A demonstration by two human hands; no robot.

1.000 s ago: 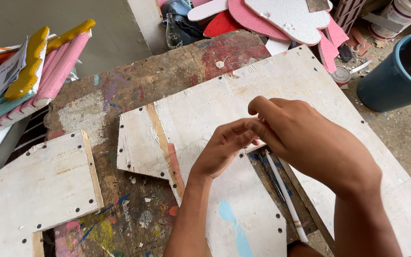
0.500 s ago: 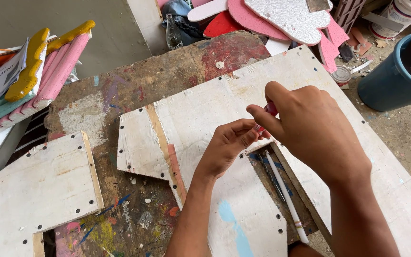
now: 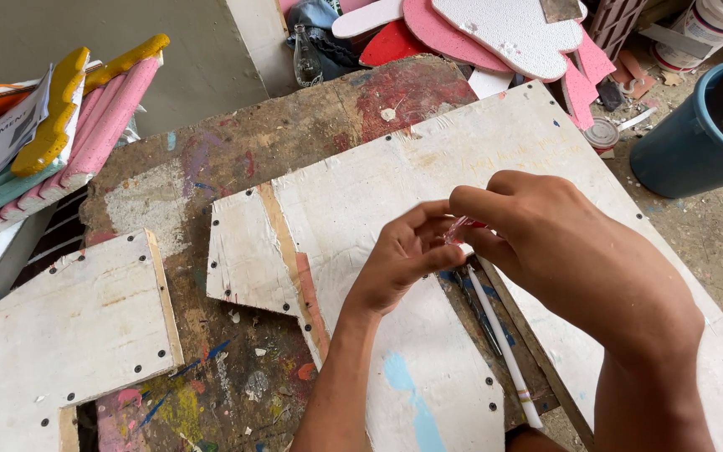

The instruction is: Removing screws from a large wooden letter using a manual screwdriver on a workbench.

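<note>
While a second ago both hands sat knuckle to knuckle, the right hand (image 3: 579,251) has since lifted slightly and a small pink scrap (image 3: 458,228) now shows between the fingertips. Its grip is narrow, pinching one end of the scrap, and the left hand (image 3: 407,255) pinches the other end, so the piece looks freshly drawn out and held taut over the white board (image 3: 361,192) on the paint-stained desk (image 3: 211,159). A white stick (image 3: 499,347) lies in the gap just beneath, untouched. A blue bucket (image 3: 688,146) stands well apart.
</note>
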